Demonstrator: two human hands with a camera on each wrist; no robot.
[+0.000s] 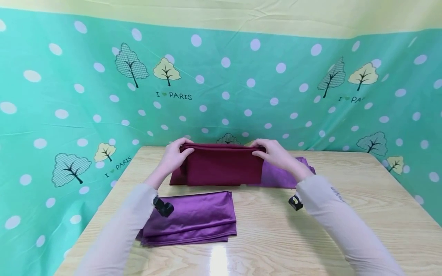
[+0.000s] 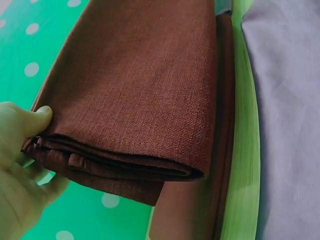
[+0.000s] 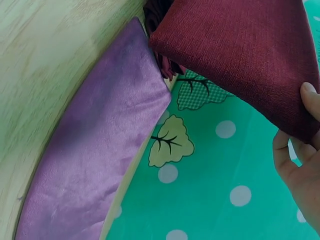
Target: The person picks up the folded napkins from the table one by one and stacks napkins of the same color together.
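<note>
A folded dark red cloth (image 1: 224, 166) hangs upright between both hands near the table's back edge. My left hand (image 1: 173, 156) pinches its top left corner, thumb on the near side. At the top right corner, my right hand (image 1: 275, 154) pinches it the same way. In the left wrist view, several folded layers show at the end of the cloth (image 2: 135, 95) beside the left hand (image 2: 22, 175). The right wrist view has the right hand (image 3: 302, 175) gripping the other end. Behind and below the held cloth lies more dark red fabric (image 1: 177, 178), partly hidden.
A folded purple cloth (image 1: 193, 214) lies at the table's front left. Another purple cloth (image 1: 279, 176) lies at the back right, partly covered by the held cloth and right arm. A green dotted curtain (image 1: 224, 76) hangs close behind the wooden table (image 1: 269, 237).
</note>
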